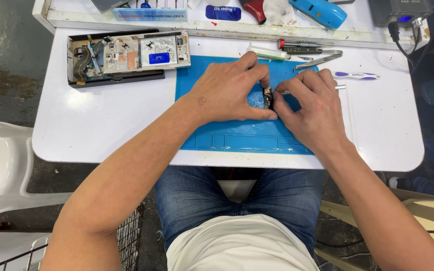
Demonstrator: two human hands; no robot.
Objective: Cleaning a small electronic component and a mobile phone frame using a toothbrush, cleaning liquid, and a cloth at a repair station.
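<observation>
Left hand [232, 93] pinches small dark circuit part [267, 98] at centre of blue work mat [237, 140]. Right hand [310, 108] grips thin metal tool [338, 87], tip at part. Risk: tip slips, gouges part; opened phone [126, 55] lies beyond mat's left corner.

Matt blue rubbery mat [237, 140] on glossy white table [116, 125]

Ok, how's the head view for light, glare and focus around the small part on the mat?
Head view: even overhead light with soft shadows under the left hand and right hand; mild glare on the film over the blue work mat; the small dark component is mostly hidden by fingers, its detail too small to resolve; frame edges bend slightly.
</observation>
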